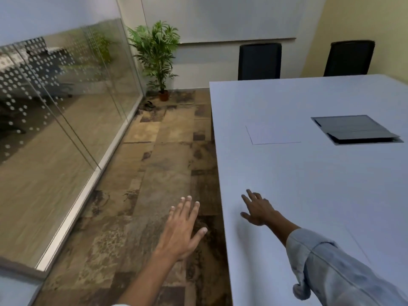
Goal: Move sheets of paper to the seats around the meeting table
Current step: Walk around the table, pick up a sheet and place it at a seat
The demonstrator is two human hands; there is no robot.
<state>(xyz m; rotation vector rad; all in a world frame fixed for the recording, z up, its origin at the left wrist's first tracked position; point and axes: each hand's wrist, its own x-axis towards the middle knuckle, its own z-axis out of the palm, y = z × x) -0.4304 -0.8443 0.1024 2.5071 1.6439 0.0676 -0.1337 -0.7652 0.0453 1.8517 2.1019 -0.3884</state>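
Note:
A white sheet of paper (272,134) lies flat on the white meeting table (309,173), toward its far left side. A second sheet (375,246) shows faintly on the table near my right forearm. My right hand (257,207) is spread flat, fingers straight, on or just above the tabletop near its left edge, holding nothing. My left hand (184,226) hovers over the floor left of the table, fingers straight and apart, empty.
Two black chairs (259,61) (350,58) stand at the table's far end. A grey cable box lid (353,129) sits in the tabletop. A potted plant (157,58) stands in the corner beside a glass wall (66,107). Patterned floor runs between glass and table.

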